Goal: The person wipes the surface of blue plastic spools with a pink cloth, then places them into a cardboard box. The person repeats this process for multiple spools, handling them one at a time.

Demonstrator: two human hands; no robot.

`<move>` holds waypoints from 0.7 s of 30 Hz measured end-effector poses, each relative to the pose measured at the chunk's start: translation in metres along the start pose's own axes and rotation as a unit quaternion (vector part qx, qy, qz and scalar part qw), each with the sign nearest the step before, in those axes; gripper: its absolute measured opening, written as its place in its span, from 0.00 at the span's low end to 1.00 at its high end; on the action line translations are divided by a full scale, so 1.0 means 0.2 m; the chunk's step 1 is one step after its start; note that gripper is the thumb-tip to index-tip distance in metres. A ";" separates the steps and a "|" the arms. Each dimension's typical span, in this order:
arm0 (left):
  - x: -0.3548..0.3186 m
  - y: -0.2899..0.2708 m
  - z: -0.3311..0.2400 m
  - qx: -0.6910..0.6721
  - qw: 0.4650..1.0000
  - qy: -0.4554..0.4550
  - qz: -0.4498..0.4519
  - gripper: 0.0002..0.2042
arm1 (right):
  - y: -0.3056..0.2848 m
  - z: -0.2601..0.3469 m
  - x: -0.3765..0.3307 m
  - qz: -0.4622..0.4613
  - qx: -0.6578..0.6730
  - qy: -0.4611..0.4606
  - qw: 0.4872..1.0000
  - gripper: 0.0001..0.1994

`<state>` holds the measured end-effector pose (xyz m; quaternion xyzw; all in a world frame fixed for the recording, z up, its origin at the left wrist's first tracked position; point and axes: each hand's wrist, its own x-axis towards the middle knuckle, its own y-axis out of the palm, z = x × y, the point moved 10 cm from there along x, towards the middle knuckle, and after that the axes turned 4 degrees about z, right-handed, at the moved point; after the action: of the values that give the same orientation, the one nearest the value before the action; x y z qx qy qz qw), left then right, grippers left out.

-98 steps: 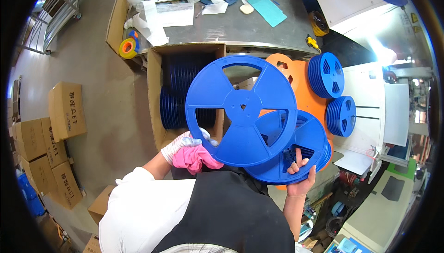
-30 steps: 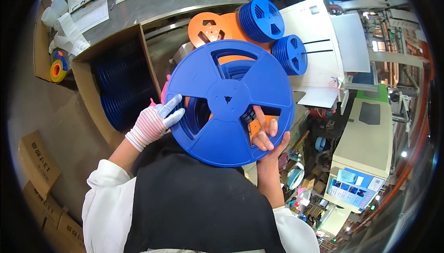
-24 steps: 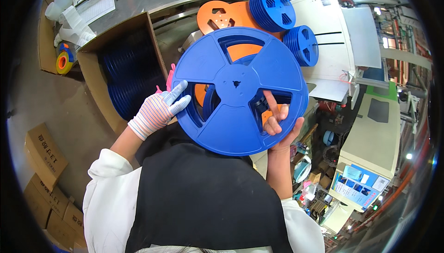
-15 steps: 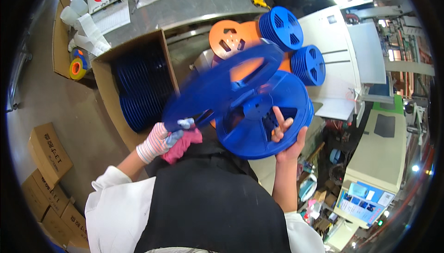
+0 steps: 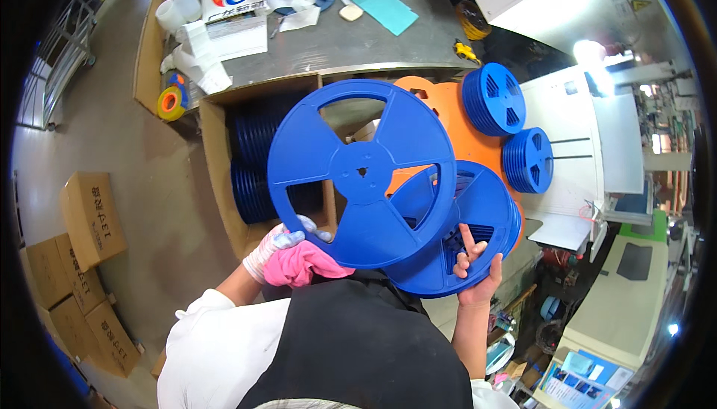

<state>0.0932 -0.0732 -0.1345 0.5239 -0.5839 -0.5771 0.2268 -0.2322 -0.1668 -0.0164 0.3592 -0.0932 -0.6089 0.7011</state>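
over the open carton (image 5: 224, 185), left hand (image 5: 287, 253), fingers clamped, lifts one blue reel (image 5: 362, 174) off the reel (image 5: 455, 233) gripped by right hand (image 5: 474, 274); separating seems underway, next needing somewhere to set it.

L hand (image 5: 280, 248) gloved, fingers curled in grip — R hand (image 5: 474, 271) bare, raised, fingers extended.

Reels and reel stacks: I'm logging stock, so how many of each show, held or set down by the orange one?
Blue reels held in hands: 2, front reel, rear reel
Blue reel stacks standing: 2
Orange reels: 1
Total: 5
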 end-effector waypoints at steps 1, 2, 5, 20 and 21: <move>0.00 0.01 -0.01 -0.011 1.000 0.007 0.019 0.16 | 0.01 -0.01 0.00 0.010 -0.001 0.004 1.000 0.23; -0.01 -0.02 -0.01 0.009 1.000 0.009 -0.004 0.17 | 0.01 -0.02 0.01 0.005 0.002 0.007 1.000 0.22; -0.01 -0.05 -0.01 0.012 1.000 0.011 -0.009 0.18 | 0.02 -0.03 0.02 0.008 -0.004 0.009 1.000 0.22; -0.19 -0.34 -0.12 0.044 0.988 0.105 -0.103 0.17 | 0.00 -0.05 0.04 -0.010 -0.008 0.010 1.000 0.21; -0.23 -0.43 -0.15 0.042 0.979 0.144 -0.137 0.15 | 0.00 -0.06 0.04 -0.017 -0.009 0.006 1.000 0.21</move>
<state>0.1654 -0.0272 -0.1908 0.6855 -0.4916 -0.4961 0.2053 -0.2236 -0.1701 -0.0269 0.3583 -0.0777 -0.6191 0.6945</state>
